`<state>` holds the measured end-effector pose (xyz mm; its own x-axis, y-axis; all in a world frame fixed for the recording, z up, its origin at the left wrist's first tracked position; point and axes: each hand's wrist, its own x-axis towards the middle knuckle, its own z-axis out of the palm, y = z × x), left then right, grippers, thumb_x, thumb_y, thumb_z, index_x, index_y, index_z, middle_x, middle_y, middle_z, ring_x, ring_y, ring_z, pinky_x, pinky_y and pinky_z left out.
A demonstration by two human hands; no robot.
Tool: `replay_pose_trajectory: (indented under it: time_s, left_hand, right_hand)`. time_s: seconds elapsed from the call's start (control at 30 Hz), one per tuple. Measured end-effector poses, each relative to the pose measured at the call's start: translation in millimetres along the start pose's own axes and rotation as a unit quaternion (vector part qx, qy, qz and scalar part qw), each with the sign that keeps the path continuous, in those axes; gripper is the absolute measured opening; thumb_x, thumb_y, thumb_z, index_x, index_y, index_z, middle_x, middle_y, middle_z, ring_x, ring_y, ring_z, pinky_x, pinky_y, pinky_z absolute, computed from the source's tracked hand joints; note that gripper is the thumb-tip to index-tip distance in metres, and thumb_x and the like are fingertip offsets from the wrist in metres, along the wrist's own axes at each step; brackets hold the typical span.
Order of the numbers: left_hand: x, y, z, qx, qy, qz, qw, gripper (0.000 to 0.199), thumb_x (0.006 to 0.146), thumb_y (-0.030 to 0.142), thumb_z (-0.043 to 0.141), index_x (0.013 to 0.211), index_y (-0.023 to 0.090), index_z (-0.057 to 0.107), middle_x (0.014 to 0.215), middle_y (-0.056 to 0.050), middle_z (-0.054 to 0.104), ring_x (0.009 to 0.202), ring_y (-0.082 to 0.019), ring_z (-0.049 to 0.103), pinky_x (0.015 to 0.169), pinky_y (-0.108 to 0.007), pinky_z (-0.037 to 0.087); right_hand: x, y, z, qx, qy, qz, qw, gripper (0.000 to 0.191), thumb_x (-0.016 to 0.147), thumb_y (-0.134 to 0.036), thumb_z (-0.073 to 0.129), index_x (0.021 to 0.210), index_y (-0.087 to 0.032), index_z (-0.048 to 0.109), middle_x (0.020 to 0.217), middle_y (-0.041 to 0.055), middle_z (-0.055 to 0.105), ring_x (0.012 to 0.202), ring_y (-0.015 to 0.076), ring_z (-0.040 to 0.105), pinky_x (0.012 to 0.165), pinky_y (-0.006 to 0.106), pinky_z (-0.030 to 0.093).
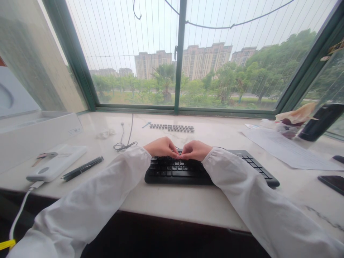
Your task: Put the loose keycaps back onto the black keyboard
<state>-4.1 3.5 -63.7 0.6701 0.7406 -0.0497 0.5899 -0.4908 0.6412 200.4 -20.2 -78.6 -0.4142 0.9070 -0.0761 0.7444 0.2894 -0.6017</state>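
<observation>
A black keyboard (185,173) lies on the white counter in front of me. Several spots among its letter keys look pale, as if the caps are off. Over its upper middle rows, my left hand (162,146) is closed in a pinch. My right hand (195,149) is pinched too, and the fingertips of both meet just above the keys. Whatever lies between them is too small or hidden to make out. Behind the hands, small grey keycaps (172,127) stand in neat rows, with a thin blue tool (146,125) at their left end.
To the left are a coiled cable (125,145), a black pen (82,168), a white power bank (55,165) with keys on it, and a white box (40,132). Paper sheets (290,148), a phone (333,183) and a dark bottle (321,122) lie right. A window (177,71) bounds the back.
</observation>
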Motion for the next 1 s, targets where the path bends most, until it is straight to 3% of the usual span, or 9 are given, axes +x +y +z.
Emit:
replay_pose_trajectory:
  time_s: [0.2, 0.37, 0.5, 0.73, 0.87, 1.0]
  left_hand:
    - [4.1, -1.1, 3.5, -0.034, 0.011, -0.042, 0.998, 0.038, 0.055, 0.044, 0.078, 0.083, 0.018, 0.079, 0.068, -0.001, 0.069, 0.076, -0.018, 0.058, 0.068, -0.026, 0.038]
    - [6.7, -2.5, 6.4, -0.061, 0.008, -0.052, 0.997, 0.038, 0.052, 0.041, 0.080, 0.082, 0.018, 0.076, 0.058, 0.004, 0.058, 0.066, -0.014, 0.051, 0.065, -0.025, 0.034]
    - [9.2, -2.5, 9.8, -0.096, 0.012, -0.056, 0.994, 0.034, 0.049, 0.033, 0.080, 0.074, 0.016, 0.065, 0.056, 0.008, 0.048, 0.061, -0.011, 0.044, 0.061, -0.023, 0.030]
    - [21.5, 0.2, 11.3, -0.069, -0.047, -0.032, 0.996, 0.036, 0.050, 0.026, 0.073, 0.060, 0.019, 0.039, 0.053, 0.010, 0.034, 0.053, -0.008, 0.031, 0.055, -0.023, 0.022]
    - [24.5, 1.1, 10.7, -0.011, -0.040, -0.044, 0.998, 0.033, 0.050, 0.027, 0.071, 0.060, 0.019, 0.041, 0.052, 0.009, 0.037, 0.054, -0.010, 0.033, 0.054, -0.024, 0.022]
    - [18.2, 2.1, 10.9, -0.017, -0.030, -0.034, 0.999, 0.033, 0.052, 0.030, 0.072, 0.060, 0.019, 0.043, 0.053, 0.008, 0.038, 0.055, -0.010, 0.033, 0.054, -0.024, 0.022]
  right_hand:
    - [3.5, 3.4, -0.1, 0.027, -0.020, 0.009, 0.999, 0.034, 0.067, -0.049, 0.073, 0.076, -0.017, 0.073, 0.069, 0.0023, 0.070, 0.071, 0.0164, 0.062, 0.064, 0.025, 0.044]
    - [10.1, 13.3, 1.9, 0.085, -0.037, -0.006, 0.996, 0.037, 0.062, -0.048, 0.077, 0.079, -0.015, 0.069, 0.072, 0.0028, 0.070, 0.071, 0.0157, 0.061, 0.064, 0.026, 0.044]
    - [12.8, 13.9, 4.9, 0.116, -0.034, 0.003, 0.993, 0.038, 0.058, -0.046, 0.078, 0.075, -0.017, 0.060, 0.062, -0.0024, 0.062, 0.062, 0.0119, 0.054, 0.057, 0.024, 0.039]
    - [20.0, 15.7, 5.4, 0.045, -0.053, 0.007, 0.998, 0.040, 0.061, -0.042, 0.073, 0.066, -0.021, 0.040, 0.052, -0.0083, 0.045, 0.053, 0.0086, 0.040, 0.052, 0.024, 0.028]
    - [21.1, 18.2, 4.8, -0.007, -0.057, -0.007, 0.998, 0.039, 0.062, -0.041, 0.072, 0.064, -0.020, 0.039, 0.052, -0.0091, 0.036, 0.053, 0.0079, 0.034, 0.052, 0.025, 0.026]
    - [14.8, 13.0, 7.5, 0.003, -0.044, 0.003, 0.999, 0.036, 0.064, -0.040, 0.069, 0.065, -0.020, 0.039, 0.052, -0.0092, 0.035, 0.053, 0.0082, 0.033, 0.052, 0.025, 0.026]
